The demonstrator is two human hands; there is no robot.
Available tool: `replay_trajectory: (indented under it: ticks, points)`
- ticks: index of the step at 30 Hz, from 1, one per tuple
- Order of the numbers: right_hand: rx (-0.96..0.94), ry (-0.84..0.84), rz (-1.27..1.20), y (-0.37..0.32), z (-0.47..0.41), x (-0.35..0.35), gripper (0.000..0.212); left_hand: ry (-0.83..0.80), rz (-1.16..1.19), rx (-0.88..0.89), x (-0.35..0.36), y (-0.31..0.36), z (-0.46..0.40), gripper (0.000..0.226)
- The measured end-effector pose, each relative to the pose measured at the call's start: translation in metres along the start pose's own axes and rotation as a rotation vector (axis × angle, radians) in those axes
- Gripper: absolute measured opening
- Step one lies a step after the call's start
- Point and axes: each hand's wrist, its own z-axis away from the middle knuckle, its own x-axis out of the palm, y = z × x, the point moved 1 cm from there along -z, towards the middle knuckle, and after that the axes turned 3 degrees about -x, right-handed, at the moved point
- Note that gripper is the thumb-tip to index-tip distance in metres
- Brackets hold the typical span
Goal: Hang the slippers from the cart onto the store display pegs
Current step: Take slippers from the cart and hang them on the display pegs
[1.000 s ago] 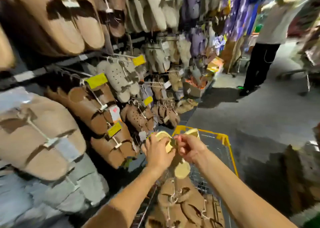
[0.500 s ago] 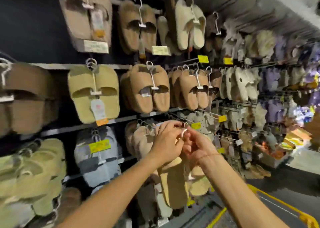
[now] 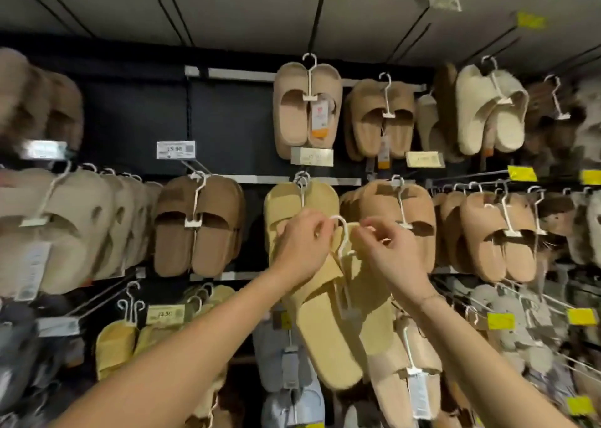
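Risk: left hand [image 3: 300, 248] and right hand [image 3: 388, 248] pinch the white plastic hanger hook [image 3: 340, 229]; pale-yellow foam slippers [image 3: 338, 313] may miss the crowded peg [image 3: 300, 178] and drop.

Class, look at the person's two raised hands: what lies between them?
In the head view, the white hanger hook of the held yellow slippers sits between the left hand and right hand.

A dark wall rack [image 3: 136, 112] with metal rails carries pegs [image 3: 313, 21] hung with slipper pairs: beige [image 3: 305, 108] at top centre, brown [image 3: 198, 226] left, yellow [image 3: 283, 206] centre, tan [image 3: 497, 235] right.
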Motion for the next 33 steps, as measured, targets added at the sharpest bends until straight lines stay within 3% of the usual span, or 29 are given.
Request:
replay_trajectory:
  ticks: [3,9,20,33]
  points:
    - [-0.193,-0.085,0.154,-0.018,-0.022,0.021,0.024,-0.004,-0.002,0.007,-0.03,0.01,-0.026,0.029]
    - [-0.384,-0.018,0.142,-0.066,-0.063,0.045,0.014,0.022,-0.02,0.043,-0.082,0.008,-0.056,0.03]
    - [-0.313,-0.117,0.136,-0.085,-0.089,0.075,0.017,0.12,-0.157,0.041,-0.105,-0.016,-0.065,0.033]
    - [-0.332,-0.032,0.194,-0.085,-0.093,0.077,0.014,0.102,-0.089,0.041,-0.101,-0.012,-0.067,0.034]
